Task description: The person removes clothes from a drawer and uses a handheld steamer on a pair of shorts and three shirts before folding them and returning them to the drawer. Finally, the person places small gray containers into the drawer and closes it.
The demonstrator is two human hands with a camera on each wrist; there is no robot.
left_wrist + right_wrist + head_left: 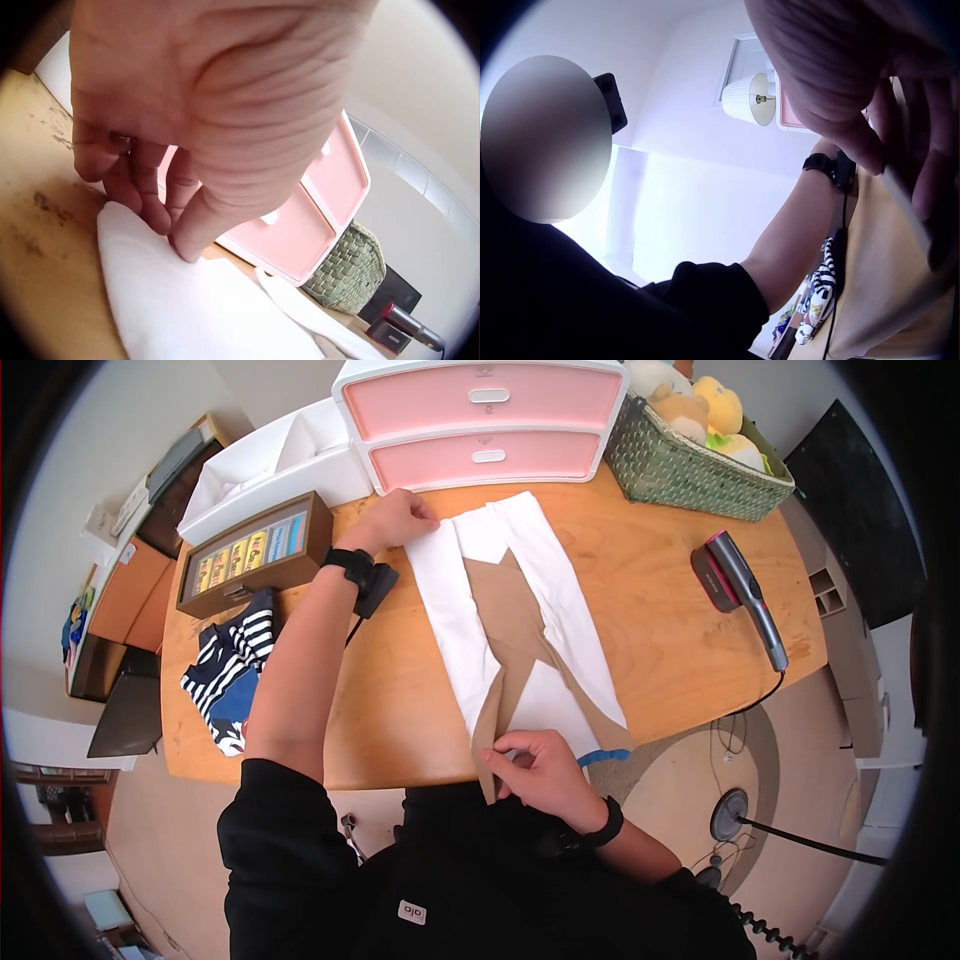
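Note:
A white and tan garment (505,600) lies lengthwise on the wooden table, its near end reaching the table's front edge. At its far left corner, my left hand (392,520) pinches the white cloth; in the left wrist view, thumb and fingertips come together on the white fabric (187,300). My right hand (545,770) pinches the tan edge at the near left, with that corner hanging past the table edge. In the right wrist view, the cloth's edge (907,199) runs between thumb and fingers. A bit of blue trim (604,756) shows at the near right.
A striped garment (228,680) lies at the left, near a brown box (258,555) with a clear lid. Behind are a white bin (270,465), pink drawers (490,420) and a green basket (690,465) of plush toys. A corded handheld steamer (740,590) lies at the right.

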